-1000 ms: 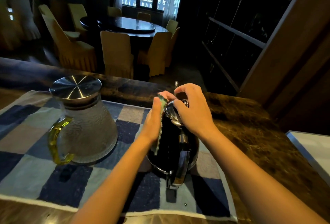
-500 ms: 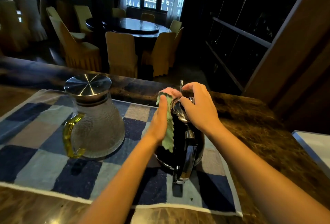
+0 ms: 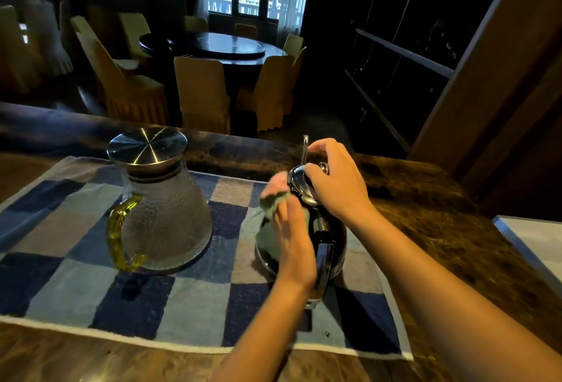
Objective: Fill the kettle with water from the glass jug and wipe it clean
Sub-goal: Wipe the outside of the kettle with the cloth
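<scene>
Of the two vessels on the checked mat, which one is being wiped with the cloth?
The dark kettle on the right; the left hand presses a green cloth against it. The glass jug stands untouched.

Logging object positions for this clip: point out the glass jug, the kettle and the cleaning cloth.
glass jug (image 3: pixel 170 217): head view, on its textured glass body.
kettle (image 3: pixel 324 255): head view, on its shiny handle.
cleaning cloth (image 3: pixel 269 203): head view, on the green fold above the left hand.
</scene>
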The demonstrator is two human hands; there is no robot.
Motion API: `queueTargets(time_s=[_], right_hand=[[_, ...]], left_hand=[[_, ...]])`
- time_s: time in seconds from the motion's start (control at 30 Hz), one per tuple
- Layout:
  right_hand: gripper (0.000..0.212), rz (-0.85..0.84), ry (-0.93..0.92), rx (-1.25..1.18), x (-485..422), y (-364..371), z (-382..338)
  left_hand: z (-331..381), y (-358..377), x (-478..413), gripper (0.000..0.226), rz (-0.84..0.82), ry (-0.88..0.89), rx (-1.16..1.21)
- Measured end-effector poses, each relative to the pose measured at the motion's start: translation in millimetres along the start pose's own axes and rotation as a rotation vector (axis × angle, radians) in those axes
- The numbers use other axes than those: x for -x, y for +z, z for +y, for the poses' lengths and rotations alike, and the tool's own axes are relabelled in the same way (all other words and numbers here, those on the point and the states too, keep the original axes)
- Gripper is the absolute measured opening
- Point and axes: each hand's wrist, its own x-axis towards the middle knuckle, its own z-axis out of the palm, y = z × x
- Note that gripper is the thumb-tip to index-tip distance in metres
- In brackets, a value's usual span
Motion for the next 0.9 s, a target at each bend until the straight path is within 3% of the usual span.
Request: queueTargets(time_s=[0.1, 0.2, 0.27, 0.37, 0.43, 0.57, 0.63, 0.8, 0.9], right_hand=[[0.027, 0.005, -0.006, 0.010, 1.2, 0.1, -1.0], [0.027, 0.011, 0.001, 0.002, 0.7, 0.6, -0.3], [0.028, 0.018, 0.002, -0.002, 0.8, 0.7, -0.1], [0.028, 0.020, 0.004, -0.007, 1.5, 0.8, -0.3], [0.029, 0.017, 0.007, -0.007, 1.7, 0.2, 0.1], [0.028, 0.006, 0.005, -0.013, 2.6, -0.5, -0.4], [0.027, 0.007, 0.006, -0.022, 2.9, -1.4, -1.6], [0.028, 0.015, 0.013, -0.022, 4.9, -0.7, -2.5], [0.028, 0.017, 0.012, -0.019, 4.5, 0.3, -2.3]], left_hand=[[16.9, -9.2, -52.0, 0.089, -0.032, -0.071, 0.004], [10.2, -23.5, -74.2, 0.092, 0.021, -0.228, -0.266], [-7.3, -33.9, -62.3, 0.080, 0.125, -0.256, -0.327], [-30.9, -36.8, -8.7, 0.048, 0.294, -0.185, -0.159], [-33.7, -24.9, 25.3, 0.034, 0.289, -0.135, -0.035], [-9.0, -5.6, 9.4, 0.065, 0.050, 0.011, 0.038], [9.0, -6.2, -23.5, 0.073, 0.014, 0.020, 0.059], [6.1, -23.2, -49.2, 0.068, 0.046, -0.058, -0.300], [-16.1, -44.8, -12.8, 0.056, 0.106, -0.132, -0.317]])
